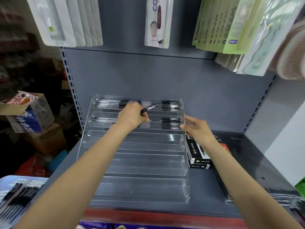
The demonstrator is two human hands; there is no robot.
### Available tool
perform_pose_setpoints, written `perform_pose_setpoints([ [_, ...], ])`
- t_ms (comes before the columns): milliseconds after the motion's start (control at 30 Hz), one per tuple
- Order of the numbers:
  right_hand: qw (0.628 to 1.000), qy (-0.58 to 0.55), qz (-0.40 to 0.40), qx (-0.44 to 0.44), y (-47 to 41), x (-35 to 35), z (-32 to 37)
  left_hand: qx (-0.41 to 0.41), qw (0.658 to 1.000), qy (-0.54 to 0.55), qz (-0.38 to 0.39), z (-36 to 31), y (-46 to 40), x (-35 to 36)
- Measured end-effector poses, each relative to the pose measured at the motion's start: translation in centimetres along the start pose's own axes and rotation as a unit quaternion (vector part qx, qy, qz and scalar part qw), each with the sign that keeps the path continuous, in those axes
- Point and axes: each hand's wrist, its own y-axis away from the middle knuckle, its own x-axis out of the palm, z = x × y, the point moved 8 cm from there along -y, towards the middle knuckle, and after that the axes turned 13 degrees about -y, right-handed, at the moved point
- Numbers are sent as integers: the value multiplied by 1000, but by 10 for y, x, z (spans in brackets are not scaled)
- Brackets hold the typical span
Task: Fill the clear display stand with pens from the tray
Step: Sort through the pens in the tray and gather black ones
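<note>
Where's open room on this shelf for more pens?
Free: the three lower tiers of the clear display stand, and bare shelf right of the notebooks. Crowded: top two tiers hold pens; pen box hugs the stand's right wall.

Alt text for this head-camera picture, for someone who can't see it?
A left hand holds a black pen over a clear tiered display stand on a grey shelf; the right hand touches its side. Only the top two tiers hold pens.
</note>
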Motion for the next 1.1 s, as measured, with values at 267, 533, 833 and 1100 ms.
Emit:
perform_pose_setpoints([
  [267,1000,-1,0,4,1,0,1,69,996,-55,-29,-18,8,-7],
  [533,1000,-8,-4,5,5,1,2,191,981,14,24,-47,4,11],
  [833,1000,-6,3,8,5,1,-1,162,982,92,35,-65,-4,20],
  [1100,1000,-8,-2,14,3,-1,-3,75,992,100,-21,-11,3,7],
])
